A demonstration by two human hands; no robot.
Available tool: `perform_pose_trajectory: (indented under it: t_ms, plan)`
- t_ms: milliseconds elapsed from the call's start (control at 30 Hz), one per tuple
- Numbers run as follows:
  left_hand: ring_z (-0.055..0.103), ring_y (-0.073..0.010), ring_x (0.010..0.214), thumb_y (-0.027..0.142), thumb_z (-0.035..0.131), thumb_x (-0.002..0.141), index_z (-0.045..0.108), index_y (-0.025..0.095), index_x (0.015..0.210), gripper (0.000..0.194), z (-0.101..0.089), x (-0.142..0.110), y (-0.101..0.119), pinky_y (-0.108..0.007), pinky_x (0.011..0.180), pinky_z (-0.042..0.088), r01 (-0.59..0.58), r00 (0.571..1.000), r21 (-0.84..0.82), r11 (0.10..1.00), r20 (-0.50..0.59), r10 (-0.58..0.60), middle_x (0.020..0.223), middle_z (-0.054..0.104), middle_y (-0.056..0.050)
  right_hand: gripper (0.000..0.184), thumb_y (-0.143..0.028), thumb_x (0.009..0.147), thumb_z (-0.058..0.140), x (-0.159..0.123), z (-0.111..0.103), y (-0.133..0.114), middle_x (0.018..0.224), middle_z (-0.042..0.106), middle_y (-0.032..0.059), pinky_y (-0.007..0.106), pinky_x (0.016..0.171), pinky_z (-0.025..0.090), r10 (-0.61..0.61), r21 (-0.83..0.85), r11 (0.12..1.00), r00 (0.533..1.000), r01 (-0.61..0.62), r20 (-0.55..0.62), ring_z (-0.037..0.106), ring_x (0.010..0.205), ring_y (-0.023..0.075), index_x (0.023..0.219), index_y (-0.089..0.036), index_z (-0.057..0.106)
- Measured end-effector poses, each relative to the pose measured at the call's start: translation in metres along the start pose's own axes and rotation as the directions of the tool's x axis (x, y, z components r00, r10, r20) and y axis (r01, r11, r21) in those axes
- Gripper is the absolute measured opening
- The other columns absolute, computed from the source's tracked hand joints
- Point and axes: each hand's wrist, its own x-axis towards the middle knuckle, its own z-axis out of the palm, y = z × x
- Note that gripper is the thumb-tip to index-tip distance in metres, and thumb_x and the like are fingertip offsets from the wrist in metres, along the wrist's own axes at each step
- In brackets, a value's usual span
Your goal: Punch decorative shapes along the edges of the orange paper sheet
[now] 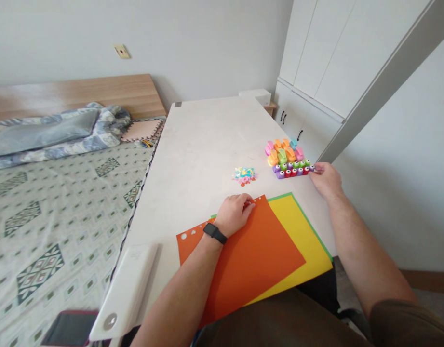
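My left hand (233, 213), with a black band on its wrist, rests curled on the top edge of an orange sheet (250, 255) that has small holes punched along its border. Its fingers pinch something small and reddish that I cannot make out. Under the orange sheet lie a yellow sheet (301, 231) and a green one (294, 196). My right hand (326, 179) reaches to the right end of a row of small round punches (293, 169) and touches the last one. Behind the row stand several larger pastel punches (284, 152). A little heap of coloured paper cut-outs (244, 175) lies between my hands.
The white table (203, 144) runs away from me to the wall. A white flat box (124, 294) lies at its near left corner, with a dark phone (70, 328) beside it. A bed (59, 193) with a patterned cover stands left. White cupboards (316, 62) stand right.
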Motion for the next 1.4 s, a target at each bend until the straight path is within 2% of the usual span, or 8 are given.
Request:
perform_pose_trajectory:
  t_ms: [300,567,1400]
  plan:
    - [0.071,-0.0212,0.090,0.029,0.059,0.099,0.064,0.020,0.105,0.011,0.0008,-0.0005,-0.0011,-0.035,0.085,0.054,-0.003,1.000,-0.006,1.000,-0.004,0.003,0.096,0.076,-0.006,0.047,-0.031,0.073,0.076,0.0007,0.0023,0.0028,0.110,0.075,0.0104,0.043,0.091,0.054,-0.015,0.027,1.000,1.000,0.016,-0.020,0.070,0.094,0.0261,0.118,-0.019,0.071]
    - [0.070,-0.0213,0.090,0.029,0.059,0.099,0.065,0.020,0.105,0.012,-0.0001,0.0000,0.0001,-0.034,0.084,0.053,0.004,1.000,0.003,1.000,0.003,-0.004,0.096,0.076,-0.006,0.046,-0.030,0.072,0.076,-0.0024,-0.0016,-0.0049,0.106,0.075,0.0095,0.043,0.091,0.054,0.006,0.041,0.999,1.000,-0.005,-0.024,0.071,0.092,0.0259,0.117,-0.020,0.071]
    - [0.071,-0.0211,0.090,0.029,0.059,0.100,0.065,0.021,0.105,0.012,-0.0003,0.0001,-0.0001,-0.034,0.085,0.053,0.005,1.000,0.007,1.000,0.011,-0.005,0.097,0.077,-0.006,0.046,-0.033,0.075,0.074,-0.0031,-0.0010,-0.0030,0.106,0.076,0.0097,0.043,0.091,0.054,-0.021,0.007,1.000,0.999,0.021,-0.036,0.071,0.094,0.0270,0.118,-0.019,0.071]
